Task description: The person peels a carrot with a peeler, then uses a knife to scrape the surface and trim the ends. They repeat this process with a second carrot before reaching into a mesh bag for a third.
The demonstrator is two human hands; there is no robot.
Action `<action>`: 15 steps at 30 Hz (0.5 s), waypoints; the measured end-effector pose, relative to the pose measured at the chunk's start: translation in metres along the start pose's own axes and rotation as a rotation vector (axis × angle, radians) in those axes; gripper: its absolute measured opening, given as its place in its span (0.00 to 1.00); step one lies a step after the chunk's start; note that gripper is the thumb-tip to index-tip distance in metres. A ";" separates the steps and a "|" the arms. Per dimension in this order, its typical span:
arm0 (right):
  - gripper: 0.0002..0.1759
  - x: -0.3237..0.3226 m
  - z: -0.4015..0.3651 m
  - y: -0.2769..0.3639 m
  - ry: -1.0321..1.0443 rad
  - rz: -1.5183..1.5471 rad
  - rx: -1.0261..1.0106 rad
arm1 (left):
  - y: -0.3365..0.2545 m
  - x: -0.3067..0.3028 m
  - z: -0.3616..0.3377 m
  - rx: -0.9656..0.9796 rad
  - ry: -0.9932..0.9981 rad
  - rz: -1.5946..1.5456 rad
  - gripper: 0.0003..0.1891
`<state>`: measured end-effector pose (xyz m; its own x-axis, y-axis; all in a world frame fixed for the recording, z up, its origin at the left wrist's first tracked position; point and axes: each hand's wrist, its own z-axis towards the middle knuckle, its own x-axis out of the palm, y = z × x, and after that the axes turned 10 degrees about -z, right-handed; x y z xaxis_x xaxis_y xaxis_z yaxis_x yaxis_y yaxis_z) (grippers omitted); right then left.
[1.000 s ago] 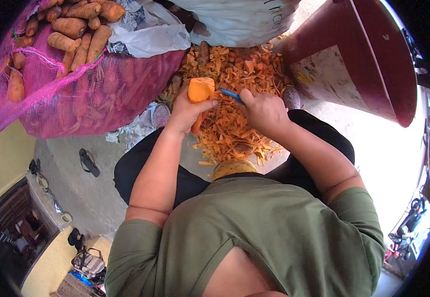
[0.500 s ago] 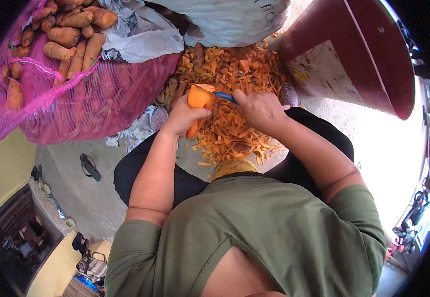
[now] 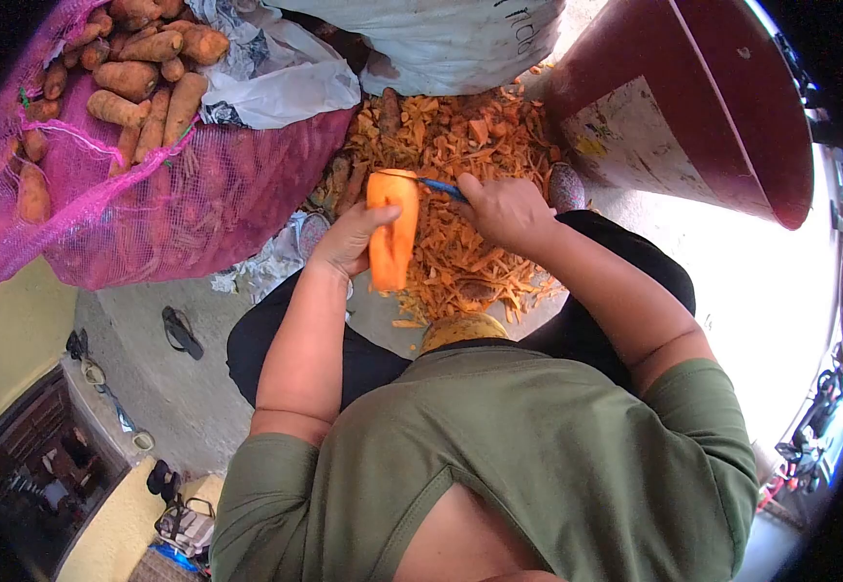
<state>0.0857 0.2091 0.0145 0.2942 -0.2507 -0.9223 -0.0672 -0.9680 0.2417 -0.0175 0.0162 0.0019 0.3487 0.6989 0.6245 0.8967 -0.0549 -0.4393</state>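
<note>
My left hand (image 3: 352,238) is closed around a thick, bright orange peeled carrot (image 3: 394,247), its thumb lying across the front. The carrot stands nearly upright, with a dark groove down its side. In my right hand (image 3: 511,215) is a blue-handled peeler (image 3: 443,188), gripped with the fingers wrapped round the handle. The peeler's thin blade end meets the carrot's top; its exact shape is hard to make out. Beneath both hands spreads a heap of orange peelings (image 3: 460,242) on the floor.
A pink mesh sack (image 3: 198,213) of unpeeled carrots (image 3: 126,76) leans at the left. Behind the peelings stands a white sack (image 3: 460,44). A large dark red bucket (image 3: 674,107) is at the right. A flip-flop (image 3: 181,332) lies on the floor (image 3: 150,398).
My left hand has turned the carrot from tilted to nearly upright, so its long side now shows. My right hand stays close to the same spot with the peeler at the carrot's top.
</note>
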 end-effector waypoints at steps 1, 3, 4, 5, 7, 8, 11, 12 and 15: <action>0.07 0.000 0.000 0.001 0.011 -0.006 0.019 | 0.002 0.003 0.001 0.051 -0.112 0.061 0.25; 0.07 0.001 0.000 0.002 0.036 -0.020 0.058 | 0.004 -0.007 0.009 0.092 -0.091 0.152 0.22; 0.07 -0.001 0.000 0.004 0.047 -0.023 0.077 | 0.006 -0.007 0.014 0.118 -0.111 0.157 0.22; 0.07 -0.005 0.000 0.006 0.059 -0.024 0.096 | 0.008 -0.007 0.016 0.142 -0.132 0.161 0.21; 0.08 -0.004 0.000 0.008 0.026 -0.036 0.104 | 0.013 0.002 0.018 0.243 -0.096 0.090 0.21; 0.10 0.001 0.000 0.009 -0.018 -0.046 0.092 | 0.016 0.006 0.019 0.294 -0.079 0.055 0.21; 0.12 0.001 -0.002 0.012 -0.066 -0.071 0.059 | 0.024 0.015 0.021 0.342 -0.217 0.315 0.22; 0.12 -0.001 -0.003 0.012 -0.067 -0.079 0.049 | 0.023 0.014 0.021 0.349 -0.232 0.397 0.23; 0.12 -0.003 -0.003 0.008 -0.011 -0.061 0.076 | 0.015 0.010 0.021 0.377 -0.262 0.598 0.24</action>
<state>0.0874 0.2023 0.0204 0.2895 -0.1911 -0.9379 -0.1218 -0.9793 0.1620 -0.0066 0.0369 -0.0117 0.6282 0.7760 0.0570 0.4047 -0.2633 -0.8757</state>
